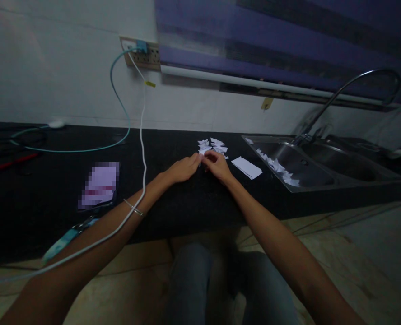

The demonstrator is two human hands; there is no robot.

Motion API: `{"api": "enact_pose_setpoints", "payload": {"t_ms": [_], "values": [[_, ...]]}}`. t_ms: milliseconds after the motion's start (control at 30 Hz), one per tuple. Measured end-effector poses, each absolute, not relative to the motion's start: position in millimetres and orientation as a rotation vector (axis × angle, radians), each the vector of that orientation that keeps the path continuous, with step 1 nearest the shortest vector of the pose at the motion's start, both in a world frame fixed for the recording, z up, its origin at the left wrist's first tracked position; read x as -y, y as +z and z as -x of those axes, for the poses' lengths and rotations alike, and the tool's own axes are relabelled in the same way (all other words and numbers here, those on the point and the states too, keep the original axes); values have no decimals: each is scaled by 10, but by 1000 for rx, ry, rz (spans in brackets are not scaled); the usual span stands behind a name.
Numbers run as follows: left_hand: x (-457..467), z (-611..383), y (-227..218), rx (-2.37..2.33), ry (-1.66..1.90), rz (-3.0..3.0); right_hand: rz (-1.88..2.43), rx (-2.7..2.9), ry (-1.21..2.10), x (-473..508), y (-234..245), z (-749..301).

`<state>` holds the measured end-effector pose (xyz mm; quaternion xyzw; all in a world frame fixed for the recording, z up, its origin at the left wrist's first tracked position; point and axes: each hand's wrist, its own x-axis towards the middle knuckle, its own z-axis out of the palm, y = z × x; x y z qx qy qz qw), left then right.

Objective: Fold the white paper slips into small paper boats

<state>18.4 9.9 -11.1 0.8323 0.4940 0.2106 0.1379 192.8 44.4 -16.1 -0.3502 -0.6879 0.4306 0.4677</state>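
My left hand [186, 168] and my right hand [218, 165] meet over the black counter, fingertips together at a small piece of folded white paper [202, 152]. The fingers of both hands are closed about it, though its lower part is hidden behind them. Just beyond my fingers lie several pointed folded paper pieces [218, 145], in two loose rows. A small stack of flat white paper slips [247, 167] rests to the right of my right hand.
More folded paper pieces [277, 168] line the left side of the steel sink [322, 186], below a curved faucet [347, 83]. A white cable [142, 135] hangs from the wall socket [149, 56] across my left forearm. A phone [100, 184] with a pixelated screen lies left.
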Motion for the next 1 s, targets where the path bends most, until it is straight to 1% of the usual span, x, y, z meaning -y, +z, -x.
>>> {"api": "enact_pose_setpoints", "payload": {"t_ms": [100,200,367,500,567,700,867,1000], "values": [[-105,-178,-100,-1458,655,-2321,931,1552,1009,-540,-101,-2098],[-132,-149,-102,-1363,724,-2316,1020,1529,812,-688,-13,-2370],[-125,-127,-65,-1239,765,-2306,1114,2146,364,-877,214,-2728],[-97,-141,-34,-1253,752,-2285,1187,2655,173,-954,348,-2694],[-92,-144,-34,-1254,744,-2276,1229,2760,110,-998,369,-2612],[-91,-133,-40,-1219,748,-2277,1289,2797,-1,-1096,379,-2452],[-87,-108,-18,-1163,737,-2295,1279,2840,23,-1205,472,-2367],[-88,-93,-9,-1141,742,-2293,1228,2771,2,-1245,605,-2495]]}}
